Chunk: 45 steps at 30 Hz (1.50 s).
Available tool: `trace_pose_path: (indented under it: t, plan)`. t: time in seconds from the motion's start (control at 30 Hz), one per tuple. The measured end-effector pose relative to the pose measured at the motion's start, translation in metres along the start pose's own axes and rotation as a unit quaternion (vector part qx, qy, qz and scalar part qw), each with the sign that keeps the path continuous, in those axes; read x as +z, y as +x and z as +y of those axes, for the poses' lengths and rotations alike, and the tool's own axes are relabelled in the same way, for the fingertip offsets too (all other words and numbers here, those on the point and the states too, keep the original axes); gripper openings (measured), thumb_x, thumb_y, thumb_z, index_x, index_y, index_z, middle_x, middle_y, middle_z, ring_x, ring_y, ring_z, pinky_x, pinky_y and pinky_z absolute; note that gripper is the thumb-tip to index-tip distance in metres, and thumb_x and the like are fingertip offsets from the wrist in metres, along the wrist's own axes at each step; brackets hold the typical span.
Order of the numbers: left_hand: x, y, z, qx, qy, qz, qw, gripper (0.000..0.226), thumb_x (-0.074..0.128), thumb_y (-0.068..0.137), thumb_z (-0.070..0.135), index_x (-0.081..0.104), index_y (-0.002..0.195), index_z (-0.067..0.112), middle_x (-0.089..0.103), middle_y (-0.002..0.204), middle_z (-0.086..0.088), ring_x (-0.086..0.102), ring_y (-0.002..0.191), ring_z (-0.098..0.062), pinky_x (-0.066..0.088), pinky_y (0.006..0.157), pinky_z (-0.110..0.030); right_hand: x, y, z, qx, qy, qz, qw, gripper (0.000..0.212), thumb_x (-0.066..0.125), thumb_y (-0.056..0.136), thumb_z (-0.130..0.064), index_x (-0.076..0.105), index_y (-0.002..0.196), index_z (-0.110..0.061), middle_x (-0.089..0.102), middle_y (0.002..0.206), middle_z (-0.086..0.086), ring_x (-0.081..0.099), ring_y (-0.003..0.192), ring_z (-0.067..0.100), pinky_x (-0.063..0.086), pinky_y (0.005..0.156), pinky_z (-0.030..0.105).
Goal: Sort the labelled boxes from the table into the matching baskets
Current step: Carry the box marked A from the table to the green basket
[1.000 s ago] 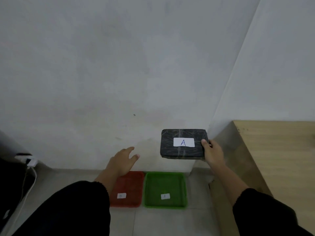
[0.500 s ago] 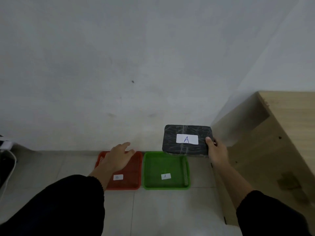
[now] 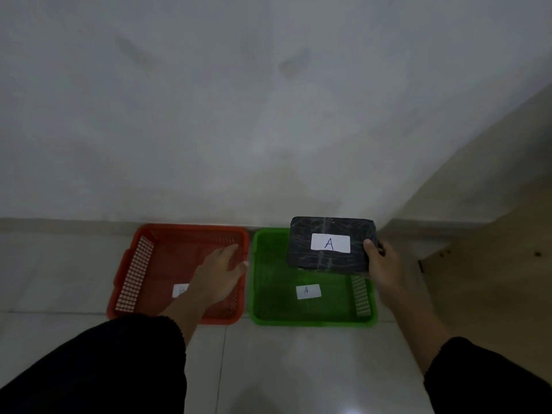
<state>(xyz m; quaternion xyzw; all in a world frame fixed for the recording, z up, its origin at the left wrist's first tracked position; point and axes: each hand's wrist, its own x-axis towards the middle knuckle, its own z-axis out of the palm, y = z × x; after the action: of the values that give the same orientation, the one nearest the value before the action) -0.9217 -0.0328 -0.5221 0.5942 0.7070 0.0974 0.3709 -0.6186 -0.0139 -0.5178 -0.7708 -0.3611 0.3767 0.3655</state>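
A black box [image 3: 307,255] with a white label reading A hangs over the far right part of the green basket [image 3: 270,306]. My right hand [image 3: 385,268] grips the box by its right end. The green basket lies on the floor with a white tag marked A inside it. To its left lies a red basket [image 3: 140,264] whose white tag is half hidden by my wrist. My left hand [image 3: 219,274] hovers over the red basket with fingers spread and nothing in it.
Both baskets rest on pale floor tiles against a white wall [image 3: 239,115]. The side of a light wooden table [image 3: 484,264] rises at the right, close to the green basket.
The view has tilted down and drawn closer to the baskets. My right hand has lowered the box from beside the table to just over the green basket. My left hand has moved over the red basket.
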Motion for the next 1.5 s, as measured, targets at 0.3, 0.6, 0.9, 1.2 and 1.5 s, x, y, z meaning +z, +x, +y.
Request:
trace_pose_path:
  t: [0.3, 0.6, 0.9, 1.2, 1.5]
  plan:
    - [0.102, 0.09, -0.073, 0.102, 0.113, 0.017, 0.988, 0.063, 0.046, 0.092, 0.041, 0.024, 0.147, 0.023, 0.022, 0.158, -0.003, 0.023, 0.143, -0.023, 0.023, 0.114, -0.048, 0.101, 0.067, 0.117, -0.004, 0.019, -0.016, 1.0, 0.043, 0.052, 0.093, -0.029, 0.047, 0.126, -0.003, 0.057, 0.125, 0.019, 0.056, 0.102, 0.029, 0.045, 0.08, 0.035]
    - [0.123, 0.117, -0.109, 0.158, 0.203, 0.018, 0.966, 0.063, 0.035, 0.094, 0.047, 0.009, 0.149, 0.03, 0.0, 0.161, 0.006, 0.0, 0.148, -0.016, 0.01, 0.117, -0.047, 0.161, 0.089, 0.16, 0.0, 0.044, -0.016, 0.999, 0.042, 0.05, 0.094, -0.028, 0.045, 0.125, -0.002, 0.054, 0.126, 0.02, 0.049, 0.093, 0.02, 0.041, 0.077, 0.032]
    - [0.13, 0.119, -0.113, 0.164, 0.221, 0.024, 0.961, 0.062, 0.029, 0.095, 0.047, 0.004, 0.149, 0.03, -0.004, 0.161, 0.005, -0.003, 0.148, -0.017, 0.008, 0.118, -0.047, 0.187, 0.094, 0.171, 0.018, 0.027, -0.015, 0.999, 0.043, 0.044, 0.096, -0.032, 0.043, 0.131, -0.007, 0.054, 0.129, 0.019, 0.054, 0.112, 0.036, 0.046, 0.089, 0.044]
    - [0.134, 0.117, -0.112, 0.157, 0.213, 0.024, 0.964, 0.061, 0.027, 0.096, 0.045, 0.002, 0.149, 0.03, -0.006, 0.161, 0.005, 0.0, 0.148, -0.016, 0.011, 0.118, -0.046, 0.184, 0.102, 0.177, -0.004, -0.169, -0.079, 0.982, 0.057, 0.041, 0.092, -0.048, 0.031, 0.141, -0.02, 0.041, 0.148, 0.01, 0.019, 0.141, 0.035, 0.009, 0.114, 0.054]
    - [0.133, 0.114, -0.107, 0.156, 0.199, 0.028, 0.967, 0.062, 0.031, 0.096, 0.043, 0.004, 0.15, 0.028, -0.004, 0.161, 0.005, 0.01, 0.147, -0.015, 0.022, 0.114, -0.044, 0.18, 0.104, 0.172, 0.001, -0.103, -0.171, 0.98, 0.078, 0.044, 0.092, -0.046, 0.003, 0.15, -0.015, 0.027, 0.155, 0.012, 0.028, 0.141, 0.033, 0.025, 0.114, 0.053]
